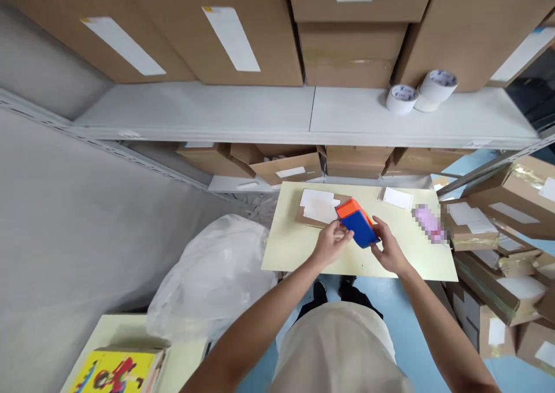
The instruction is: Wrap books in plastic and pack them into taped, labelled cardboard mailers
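Observation:
A small blue and orange box-shaped item point(361, 229) is held tilted above the pale yellow table point(295, 254). My left hand point(333, 241) grips its left lower edge between thumb and fingers. On the opposite side, my right hand point(388, 247) has its fingers and thumb around the right edge. What kind of item it is, I cannot make out. Just behind my left hand, white paper pieces point(318, 203) lie on a flat brown cardboard piece point(305, 218).
White cards point(398, 198) and a blurred pink item point(428, 222) lie at the table's right. Cardboard boxes point(472, 222) are stacked beyond it. A shelf point(243, 110) with tape rolls point(402, 99) crosses above. A plastic bag point(212, 271) bulges at left, near a yellow picture book point(113, 373).

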`<state>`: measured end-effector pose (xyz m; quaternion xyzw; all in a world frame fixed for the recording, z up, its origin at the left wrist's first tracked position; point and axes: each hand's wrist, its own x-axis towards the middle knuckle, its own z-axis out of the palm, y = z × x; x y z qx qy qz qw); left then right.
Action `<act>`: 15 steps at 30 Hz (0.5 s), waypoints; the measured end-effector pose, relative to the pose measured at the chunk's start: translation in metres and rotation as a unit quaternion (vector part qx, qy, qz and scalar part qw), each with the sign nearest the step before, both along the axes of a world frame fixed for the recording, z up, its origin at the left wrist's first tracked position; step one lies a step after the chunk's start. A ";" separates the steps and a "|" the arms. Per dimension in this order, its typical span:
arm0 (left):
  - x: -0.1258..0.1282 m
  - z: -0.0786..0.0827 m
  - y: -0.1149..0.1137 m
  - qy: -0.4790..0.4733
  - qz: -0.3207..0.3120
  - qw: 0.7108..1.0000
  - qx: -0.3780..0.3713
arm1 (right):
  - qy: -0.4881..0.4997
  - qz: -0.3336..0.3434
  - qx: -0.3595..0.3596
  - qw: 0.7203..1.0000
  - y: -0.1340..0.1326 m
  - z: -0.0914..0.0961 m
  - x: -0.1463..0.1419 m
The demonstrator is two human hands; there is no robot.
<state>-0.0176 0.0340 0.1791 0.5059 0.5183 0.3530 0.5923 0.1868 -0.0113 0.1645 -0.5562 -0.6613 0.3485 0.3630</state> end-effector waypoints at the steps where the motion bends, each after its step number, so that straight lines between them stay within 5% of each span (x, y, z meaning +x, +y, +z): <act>1: 0.009 0.009 -0.003 -0.042 0.009 0.999 -0.023 | -0.027 -0.001 0.044 0.999 0.001 0.004 -0.005; 5: 0.031 0.034 0.003 -0.164 0.103 0.978 -0.072 | -0.159 0.025 0.190 0.969 0.004 0.018 -0.015; 8: 0.032 0.041 0.015 -0.160 0.152 0.973 -0.074 | -0.174 0.029 0.215 0.961 0.008 0.026 -0.004; 12: 0.030 0.047 0.041 -0.157 0.111 0.979 -0.072 | -0.023 -0.030 0.097 0.995 0.029 0.037 0.030; 15: 0.041 0.056 0.071 -0.185 0.124 0.974 -0.042 | 0.155 -0.002 -0.010 0.988 0.056 0.050 0.046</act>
